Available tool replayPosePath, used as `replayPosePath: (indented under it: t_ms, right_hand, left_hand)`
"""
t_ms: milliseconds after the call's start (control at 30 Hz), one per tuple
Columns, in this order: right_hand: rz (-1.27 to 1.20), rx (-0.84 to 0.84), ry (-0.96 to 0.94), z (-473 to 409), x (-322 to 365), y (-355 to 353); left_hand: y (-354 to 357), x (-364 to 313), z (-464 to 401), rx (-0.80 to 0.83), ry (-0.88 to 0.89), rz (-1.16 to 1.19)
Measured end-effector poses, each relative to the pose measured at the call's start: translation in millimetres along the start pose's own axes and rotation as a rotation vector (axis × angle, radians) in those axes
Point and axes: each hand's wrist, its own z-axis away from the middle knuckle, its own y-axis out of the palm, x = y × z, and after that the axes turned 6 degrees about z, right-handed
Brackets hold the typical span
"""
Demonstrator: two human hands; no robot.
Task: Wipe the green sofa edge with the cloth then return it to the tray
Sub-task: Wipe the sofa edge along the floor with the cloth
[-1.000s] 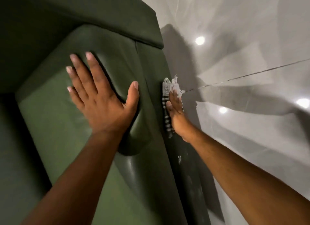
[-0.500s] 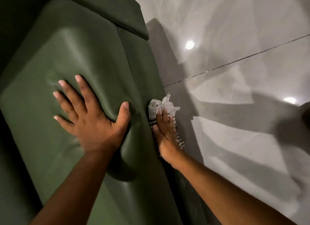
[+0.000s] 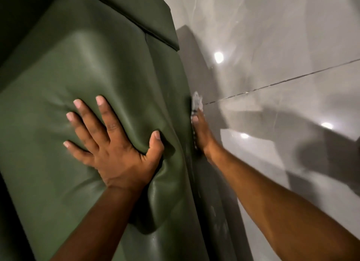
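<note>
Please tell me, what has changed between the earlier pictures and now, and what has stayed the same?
The right hand has slid the cloth along the outer side of the green sofa; less cloth shows now, only a tuft beyond the fingertips. Nothing was let go. The left hand stays spread flat, pressing into the cushion. No tray is in view.

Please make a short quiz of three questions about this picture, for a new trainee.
1. True or false: the left hand holds the cloth.
2. Which hand presses flat on the sofa cushion?
3. The cloth is: A) on the floor; B) against the sofa's side edge; C) in a tray.

Key: 1 false; 2 left; 3 B.
</note>
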Motion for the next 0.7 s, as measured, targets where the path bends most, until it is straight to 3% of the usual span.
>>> replayPosePath:
  t_ms: [67,167,300,367,567,700]
  right_hand:
    - [0.009,-0.027,0.065,49.2,-5.8,3.6]
    - [0.062,-0.021,-0.080,83.2,-20.1,16.0]
    - [0.463,-0.037,-0.360,54.5,-13.8,34.6]
    - [0.574,-0.025,-0.385,25.3,3.4,32.6]
    - [0.424,-0.037,-0.464,-13.6,70.9,14.8]
    - [0.419,-0.070,-0.450,15.5,38.9,18.1]
  left_hand:
    - [0.7,0.8,0.7,-0.008,-0.002,-0.006]
    - [1.1,0.0,1.6,-0.017,-0.001,-0.006]
    - [1.0,0.5,1.6,-0.022,-0.001,-0.016]
    - [1.8,0.8,1.6,-0.028,0.004,-0.025]
    - [6.2,4.0,1.7,-0.032,0.010,-0.036]
    - [3.7,2.3,2.8,-0.040,0.009,-0.024]
